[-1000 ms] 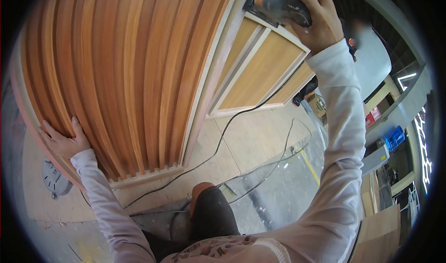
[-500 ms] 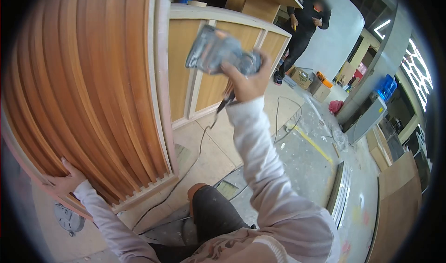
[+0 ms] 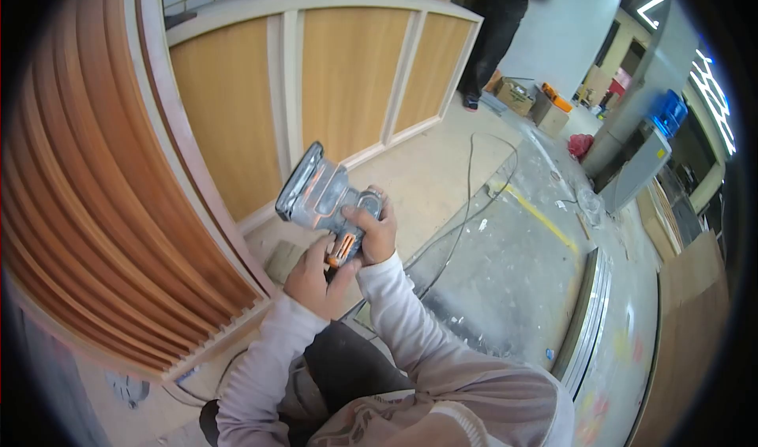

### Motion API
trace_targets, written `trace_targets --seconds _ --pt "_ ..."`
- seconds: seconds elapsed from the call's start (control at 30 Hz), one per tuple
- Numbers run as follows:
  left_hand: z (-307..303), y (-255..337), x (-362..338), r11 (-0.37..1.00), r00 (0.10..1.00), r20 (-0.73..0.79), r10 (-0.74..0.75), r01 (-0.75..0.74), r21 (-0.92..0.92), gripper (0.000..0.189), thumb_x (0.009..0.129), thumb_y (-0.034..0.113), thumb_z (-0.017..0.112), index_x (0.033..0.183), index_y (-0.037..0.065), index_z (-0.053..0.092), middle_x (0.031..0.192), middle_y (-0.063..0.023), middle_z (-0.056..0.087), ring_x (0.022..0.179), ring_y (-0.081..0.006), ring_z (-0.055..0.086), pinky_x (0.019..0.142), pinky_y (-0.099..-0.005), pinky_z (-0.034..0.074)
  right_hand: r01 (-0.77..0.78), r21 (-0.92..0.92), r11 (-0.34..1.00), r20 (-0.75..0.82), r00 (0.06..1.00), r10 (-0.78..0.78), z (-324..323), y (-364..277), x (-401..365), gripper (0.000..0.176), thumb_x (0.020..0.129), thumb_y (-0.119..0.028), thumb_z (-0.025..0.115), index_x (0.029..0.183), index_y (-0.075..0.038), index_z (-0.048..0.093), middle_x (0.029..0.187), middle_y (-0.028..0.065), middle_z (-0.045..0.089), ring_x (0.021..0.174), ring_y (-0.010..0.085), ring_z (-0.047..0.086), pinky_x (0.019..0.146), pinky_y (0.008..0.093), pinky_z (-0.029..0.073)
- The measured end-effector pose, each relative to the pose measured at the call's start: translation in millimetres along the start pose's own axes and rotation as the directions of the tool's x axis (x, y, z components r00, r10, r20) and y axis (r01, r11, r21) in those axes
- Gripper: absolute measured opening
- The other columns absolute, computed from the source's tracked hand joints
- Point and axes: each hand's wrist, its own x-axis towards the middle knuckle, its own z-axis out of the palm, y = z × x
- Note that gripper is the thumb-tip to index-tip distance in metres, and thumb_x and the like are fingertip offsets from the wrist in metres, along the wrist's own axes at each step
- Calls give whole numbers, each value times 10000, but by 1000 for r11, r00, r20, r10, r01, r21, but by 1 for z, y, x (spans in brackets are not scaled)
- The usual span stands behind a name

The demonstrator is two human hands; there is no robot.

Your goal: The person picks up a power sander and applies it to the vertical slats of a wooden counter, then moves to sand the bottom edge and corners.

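A grey and orange power sander [image 3: 320,197] is held up at the middle of the head view, its flat pad turned to the upper left. My right hand [image 3: 374,224] is wrapped round its body from the right, thumb across the housing. Fingers of my left hand [image 3: 313,279] press on its lower end, by the orange part. To the left stands a curved panel of reddish wooden slats [image 3: 142,186] with a pale frame, apart from both hands.
Behind the sander is a curved counter with framed wood panels [image 3: 355,68]. A person [image 3: 493,28] stands beyond it. A cable [image 3: 467,198] loops over the floor. Metal strips [image 3: 586,317] and boards [image 3: 687,344] lie right; a water dispenser [image 3: 638,170] stands farther back.
My right hand has lowered the sander. My left hand has let go of the slatted panel and moved right onto the sander. The view has shifted, showing more of the counter.
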Motion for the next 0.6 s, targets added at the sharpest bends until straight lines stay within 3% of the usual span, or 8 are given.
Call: trace_targets --seconds 0.03,0.1,0.17,0.2,0.3,0.43,0.5,0.6 --pt "6 -3 1 998 994 -87 -60 57 -40 557 813 326 692 1207 -9 483 1011 -206 598 865 -365 613 734 -411 498 57 -81 995 28 998 -54 1 1 -2 664 651 -12 739 1219 -9 395 961 118 545 771 200 603 656 313 533" --pt "17 -3 -1 1000 961 -276 -4 9 19 429 806 214 706 1127 2 516 922 -187 608 804 -311 633 703 -371 507 58 -211 976 119 992 -33 7 -7 -11 686 633 -17 767 1217 -3 408 999 118 549 801 173 587 684 298 518" --pt "15 -10 -9 989 967 -256 -14 52 140 405 820 189 684 1128 11 489 909 -213 606 810 -352 632 692 -390 500 68 -266 962 202 979 -14 20 -6 -16 690 629 -18 775 1212 7 407 1022 124 553 845 176 584 704 308 520" --pt "12 -12 -15 982 953 -296 -69 117 150 405 820 189 684 1128 11 489 909 -213 606 810 -352 632 692 -390 500 103 -271 957 226 973 -41 27 -4 -23 693 626 -15 776 1212 10 409 1023 123 551 862 176 582 726 308 517" --pt "0 -19 -15 990 962 -268 -52 84 109 389 836 156 654 1144 16 461 930 -232 597 853 -384 618 708 -406 493 232 -301 925 278 949 -148 49 3 -27 707 615 -19 780 1217 12 411 1039 123 538 897 179 572 774 306 505" --pt "-17 -31 -10 994 935 -355 29 -63 -85 382 859 118 599 1185 1 439 990 -237 594 889 -387 614 737 -400 493 515 -408 754 335 853 -400 77 14 -29 733 597 -48 781 1226 17 408 1084 128 498 958 192 541 836 315 473" --pt "-22 -30 -9 968 930 -368 9 -101 -231 385 871 132 586 1200 -2 436 1051 -253 580 939 -420 583 774 -430 483 562 -422 711 352 824 -443 84 14 -30 735 590 -61 783 1218 23 411 1089 131 490 967 197 534 844 320 467" --pt "-31 -42 -15 957 930 -367 -38 -72 -282 362 878 102 564 1201 -15 449 1074 -256 572 966 -420 573 808 -425 474 631 -452 631 365 776 -514 96 29 -36 739 586 -84 787 1212 35 415 1092 138 486 976 206 528 861 331 457"
